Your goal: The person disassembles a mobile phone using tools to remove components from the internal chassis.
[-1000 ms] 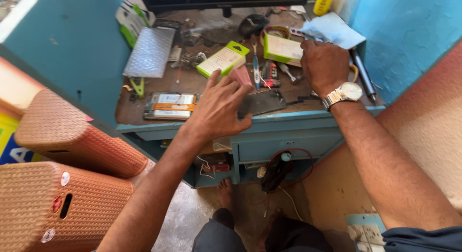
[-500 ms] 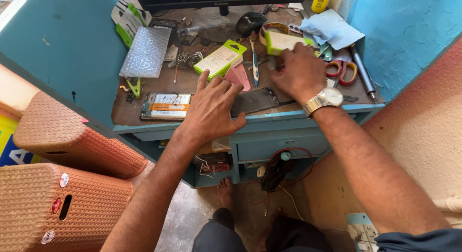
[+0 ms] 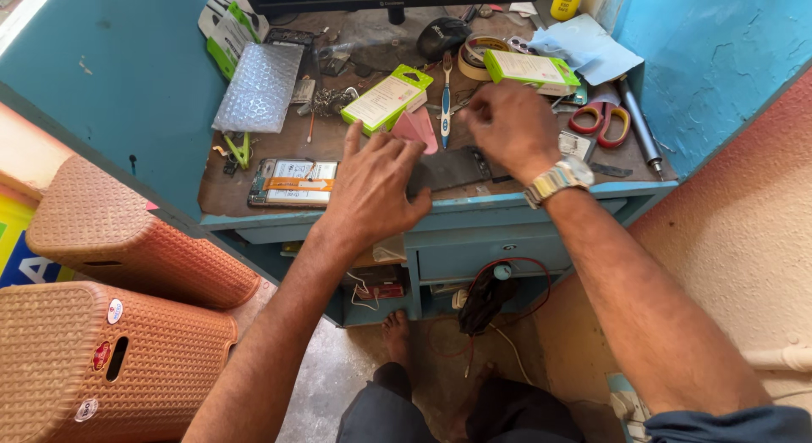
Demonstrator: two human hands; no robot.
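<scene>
Head view, frame centre: left hand (image 3: 372, 189) spread flat, holding nothing, pressing dark phone (image 3: 452, 168) onto table (image 3: 254, 202); right hand (image 3: 507, 130) curled at phone's upper edge, grip unclear.

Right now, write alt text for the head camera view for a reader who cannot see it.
Two bare hands work over a dark flat phone part at the front edge of a cluttered blue workbench: the left hand spread flat beside it, the right hand, wearing a wristwatch, pinching at its far end. An opened phone, red-handled scissors and a toothbrush lie nearby.
</scene>
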